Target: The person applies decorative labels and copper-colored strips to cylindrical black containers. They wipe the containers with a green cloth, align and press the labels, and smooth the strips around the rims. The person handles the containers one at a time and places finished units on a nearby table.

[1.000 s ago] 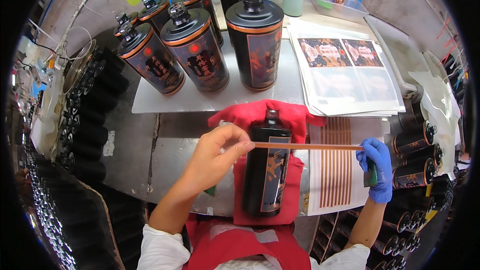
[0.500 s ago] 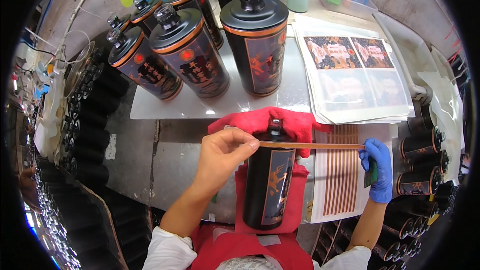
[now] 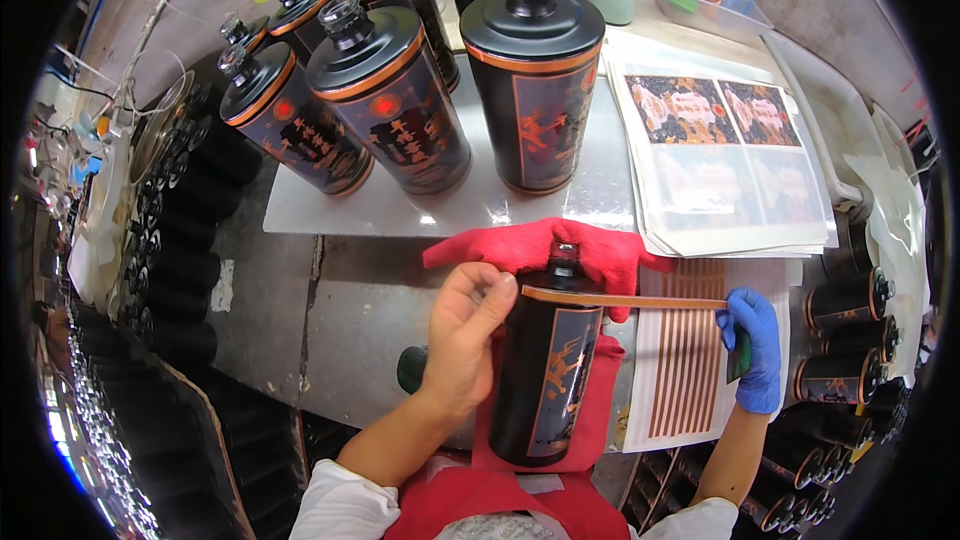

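Note:
A black bottle (image 3: 525, 380) with a dark printed label lies tilted toward me on red cloth (image 3: 600, 380), its neck against a red padded rest (image 3: 470, 248). An orange-brown strip (image 3: 650, 301) runs from the bottle's shoulder to the right, stretched taut. My bare left hand (image 3: 460, 340) is closed beside the bottle's shoulder, thumb tip close to the strip's left end; what its fingers hold is hidden. My blue-gloved right hand (image 3: 757, 345) pinches the strip's right end, with a green flat piece (image 3: 739, 358) tucked in its palm.
Below the strip lies a sheet of brown strips (image 3: 685, 370). Finished-looking bottles (image 3: 535, 90) stand on a grey board behind. Printed sheets (image 3: 735, 190) are stacked at the right. A dark green piece (image 3: 411, 368) lies left of my arm. Several bottles (image 3: 840, 377) are racked at the far right.
My left hand has shifted slightly right and turned, its thumb now pointing upward; the strip's left end shows beside it. The right hand keeps the strip taut. The whole view has shifted slightly.

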Motion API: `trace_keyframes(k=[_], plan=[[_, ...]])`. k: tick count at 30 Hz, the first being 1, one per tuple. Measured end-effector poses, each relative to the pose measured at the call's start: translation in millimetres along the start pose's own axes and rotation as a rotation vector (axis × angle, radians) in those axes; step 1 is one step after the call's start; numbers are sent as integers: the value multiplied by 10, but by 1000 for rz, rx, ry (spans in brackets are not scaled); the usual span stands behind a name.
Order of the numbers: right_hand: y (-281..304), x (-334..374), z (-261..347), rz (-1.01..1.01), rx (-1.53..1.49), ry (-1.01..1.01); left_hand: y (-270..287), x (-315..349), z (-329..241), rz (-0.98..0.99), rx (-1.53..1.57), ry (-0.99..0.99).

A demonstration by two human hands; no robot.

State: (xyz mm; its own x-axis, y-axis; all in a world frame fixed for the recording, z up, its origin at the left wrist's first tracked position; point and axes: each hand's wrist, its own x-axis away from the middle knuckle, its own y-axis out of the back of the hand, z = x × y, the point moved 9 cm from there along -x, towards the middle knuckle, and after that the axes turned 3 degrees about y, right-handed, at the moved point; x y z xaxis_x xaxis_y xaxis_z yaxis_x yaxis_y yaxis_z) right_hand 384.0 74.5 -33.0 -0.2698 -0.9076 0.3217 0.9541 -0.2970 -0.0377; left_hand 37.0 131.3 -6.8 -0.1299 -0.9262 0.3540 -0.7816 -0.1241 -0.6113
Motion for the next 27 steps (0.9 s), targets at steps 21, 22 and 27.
trace_keyframes(k=[21, 22, 27], plan=[[-93, -85, 50, -40, 120, 32, -718, 1188, -189, 436, -1162, -821], [-91, -92, 48, -42, 129, 33, -829, 1326, -14, 558, -1432, -907], [-208, -94, 12, -7, 151, 29, -445, 1172, 315, 618, -1684, -699]])
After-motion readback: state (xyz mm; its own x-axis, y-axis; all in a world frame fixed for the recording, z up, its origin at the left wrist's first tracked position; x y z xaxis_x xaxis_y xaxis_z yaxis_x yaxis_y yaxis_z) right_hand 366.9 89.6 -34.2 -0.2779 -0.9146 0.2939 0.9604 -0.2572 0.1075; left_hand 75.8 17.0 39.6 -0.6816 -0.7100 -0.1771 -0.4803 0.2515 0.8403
